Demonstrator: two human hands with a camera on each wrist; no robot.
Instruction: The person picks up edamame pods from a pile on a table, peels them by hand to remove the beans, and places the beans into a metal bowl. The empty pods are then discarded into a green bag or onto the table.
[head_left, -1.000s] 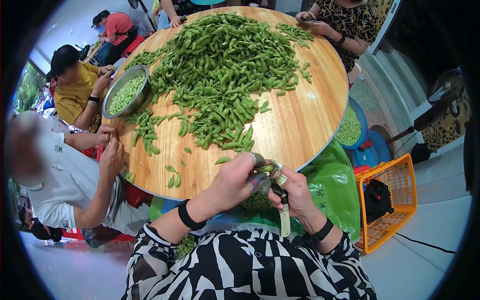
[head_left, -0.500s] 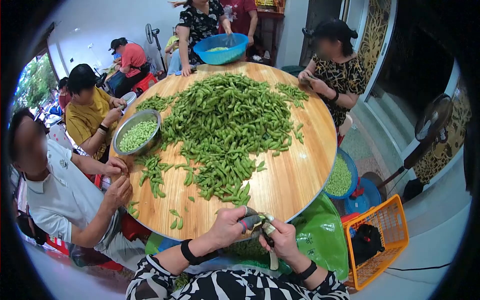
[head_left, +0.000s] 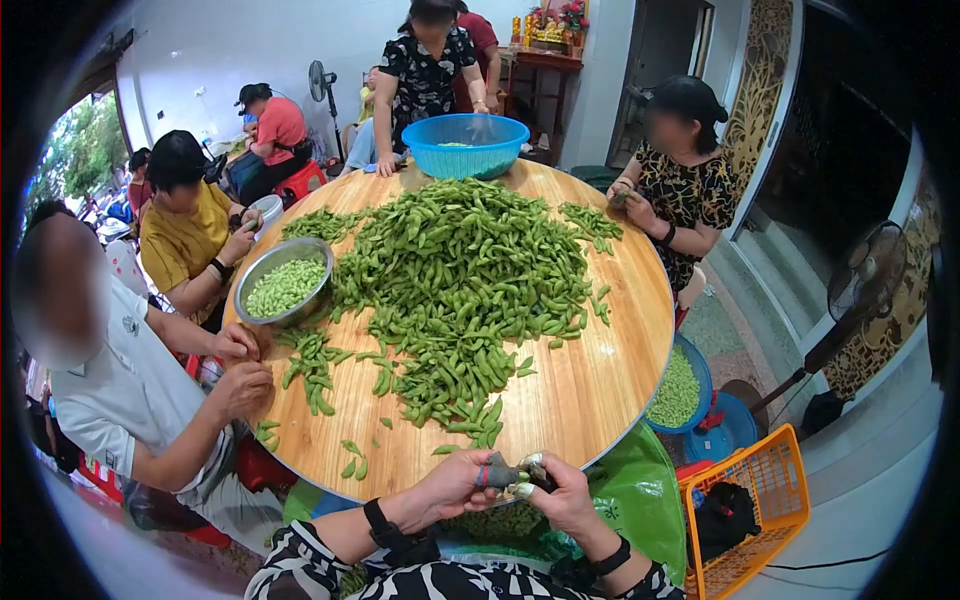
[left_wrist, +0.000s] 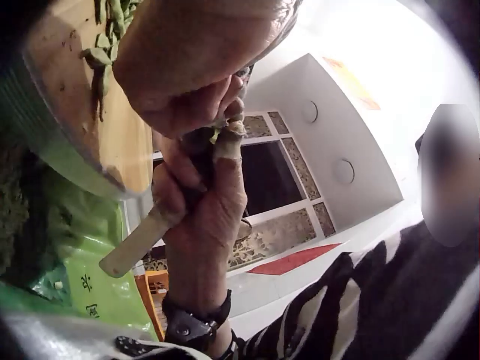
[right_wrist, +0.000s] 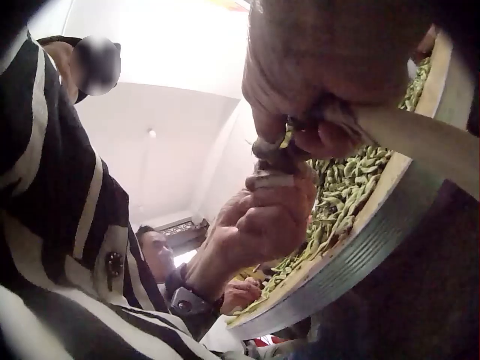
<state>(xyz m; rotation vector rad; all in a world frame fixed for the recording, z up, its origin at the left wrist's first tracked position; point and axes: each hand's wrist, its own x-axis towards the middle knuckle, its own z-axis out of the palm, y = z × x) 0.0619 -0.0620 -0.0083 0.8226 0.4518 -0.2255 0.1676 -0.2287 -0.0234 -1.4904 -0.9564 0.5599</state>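
My left hand pinches a green bean pod over the near table edge; its fingertips are wrapped in grey coverings. Fingertip to fingertip with it, my right hand grips a tool with a pale, flat handle. The handle sticks out below the right fist, and its working end is hidden between the hands. Most of the pod is covered by the fingers. Beyond the hands, a large heap of green bean pods lies on the round wooden table. A few loose pods lie left of my hands.
A steel bowl of shelled beans stands on the table's left side. Across the table, a person holds a blue basket. Other people sit around. A green plastic bag, an orange crate and a blue basin are at right.
The head view has tilted up, showing more of the room. My hands stay together at the pod, and the pale handle has dropped out of the head view. The blue basket has come into fuller view.
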